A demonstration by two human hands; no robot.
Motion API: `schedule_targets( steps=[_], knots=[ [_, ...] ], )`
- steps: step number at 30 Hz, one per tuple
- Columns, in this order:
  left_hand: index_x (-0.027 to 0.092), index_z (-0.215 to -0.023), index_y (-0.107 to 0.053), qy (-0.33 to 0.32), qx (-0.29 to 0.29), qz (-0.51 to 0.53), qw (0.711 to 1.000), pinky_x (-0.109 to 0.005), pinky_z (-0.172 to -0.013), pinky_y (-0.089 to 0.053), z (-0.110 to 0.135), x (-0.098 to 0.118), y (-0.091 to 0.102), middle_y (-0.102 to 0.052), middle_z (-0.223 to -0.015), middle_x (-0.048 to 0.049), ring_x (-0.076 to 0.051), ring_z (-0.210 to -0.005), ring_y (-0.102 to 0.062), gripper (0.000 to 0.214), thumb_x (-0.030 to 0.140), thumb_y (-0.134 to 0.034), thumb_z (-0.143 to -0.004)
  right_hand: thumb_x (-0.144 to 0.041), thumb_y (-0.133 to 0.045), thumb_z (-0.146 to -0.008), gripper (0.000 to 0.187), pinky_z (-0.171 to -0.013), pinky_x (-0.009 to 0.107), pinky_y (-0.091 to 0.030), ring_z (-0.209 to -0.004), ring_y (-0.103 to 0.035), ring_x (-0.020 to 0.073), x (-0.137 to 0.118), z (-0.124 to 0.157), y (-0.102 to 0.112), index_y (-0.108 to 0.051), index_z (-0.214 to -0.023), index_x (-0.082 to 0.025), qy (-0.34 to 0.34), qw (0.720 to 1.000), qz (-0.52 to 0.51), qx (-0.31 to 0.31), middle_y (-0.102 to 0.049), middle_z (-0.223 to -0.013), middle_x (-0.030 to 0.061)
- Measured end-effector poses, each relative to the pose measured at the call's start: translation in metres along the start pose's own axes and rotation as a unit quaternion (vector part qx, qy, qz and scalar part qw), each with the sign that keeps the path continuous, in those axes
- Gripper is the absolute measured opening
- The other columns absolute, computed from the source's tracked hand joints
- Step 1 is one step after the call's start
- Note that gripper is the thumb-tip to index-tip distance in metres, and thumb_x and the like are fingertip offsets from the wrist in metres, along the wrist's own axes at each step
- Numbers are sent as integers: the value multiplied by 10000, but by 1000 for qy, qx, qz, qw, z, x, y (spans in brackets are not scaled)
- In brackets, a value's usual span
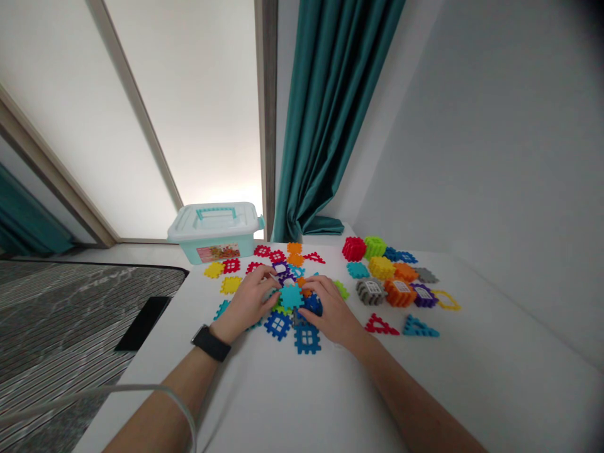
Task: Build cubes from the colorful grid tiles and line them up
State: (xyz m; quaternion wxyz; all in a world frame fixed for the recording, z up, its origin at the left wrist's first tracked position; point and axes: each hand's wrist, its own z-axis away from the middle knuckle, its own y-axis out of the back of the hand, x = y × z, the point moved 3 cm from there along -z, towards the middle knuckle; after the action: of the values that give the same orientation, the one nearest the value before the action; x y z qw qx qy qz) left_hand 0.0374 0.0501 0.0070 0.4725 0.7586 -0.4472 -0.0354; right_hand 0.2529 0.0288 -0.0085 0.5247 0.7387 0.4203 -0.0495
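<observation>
My left hand point(255, 299), wearing a black watch point(211, 343), curls its fingers and thumb against the left edge of a turquoise toothed tile point(291, 296). From the other side comes my right hand point(333, 309), its thumb and fingers bent around a dark blue piece point(313, 305) whose exact shape is partly covered. Under and around both hands is a loose heap of notched building tiles. Two blue window tiles point(307, 338) lie at its near side. Purple window tiles point(282, 269) and an orange tile point(296, 259) lie just beyond the fingers.
Sorted stacks stand to the right, among them red point(353, 249), yellow point(381, 268), grey point(370, 292) and orange point(400, 293). Red point(380, 325) and blue triangles point(419, 326) lie nearer. A lidded turquoise box point(217, 233) sits at the back left. A cable point(160, 388) crosses my left forearm.
</observation>
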Motion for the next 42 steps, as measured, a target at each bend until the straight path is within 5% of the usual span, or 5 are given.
schedule_targets(
  steps=[4,20,27,42],
  knots=[
    [207,-984,-680,-12,-5,-6,1000,-422,-970,-525,0,2,1,-578,-1204,-104,-262,-1134,-590,107,185,-593,-924,-170,-749,-788,562,-1083,512,-435,-1246,-513,302,0,0,0,-537,-1300,-264,0,1000,15,-14,-545,-1316,100],
    [212,-1066,-683,-9,-43,-7,999,-437,-983,-513,0,6,-3,-579,-1211,-108,-260,-1125,-587,162,228,-558,-964,-161,-711,-755,517,-1099,523,-418,-1272,-483,312,-5,0,-2,-543,-1238,-230,9,1000,7,-5,-514,-1335,120],
    [216,-1168,-613,-18,-76,-35,996,-506,-1039,-485,2,11,-1,-534,-1323,-135,-334,-1225,-537,520,326,-858,-723,-180,-708,-759,509,-1105,522,-417,-1281,-481,308,-3,1,-3,-526,-1231,-238,11,1000,-15,-2,-498,-1336,116],
    [224,-1167,-585,-2,-36,40,999,-459,-1028,-499,0,12,-1,-518,-1306,-128,-301,-1211,-554,439,275,-794,-784,-188,-663,-840,524,-1112,530,-406,-1265,-540,287,-7,0,1,-520,-1339,-259,26,1000,-7,10,-602,-1326,100]
  ],
)
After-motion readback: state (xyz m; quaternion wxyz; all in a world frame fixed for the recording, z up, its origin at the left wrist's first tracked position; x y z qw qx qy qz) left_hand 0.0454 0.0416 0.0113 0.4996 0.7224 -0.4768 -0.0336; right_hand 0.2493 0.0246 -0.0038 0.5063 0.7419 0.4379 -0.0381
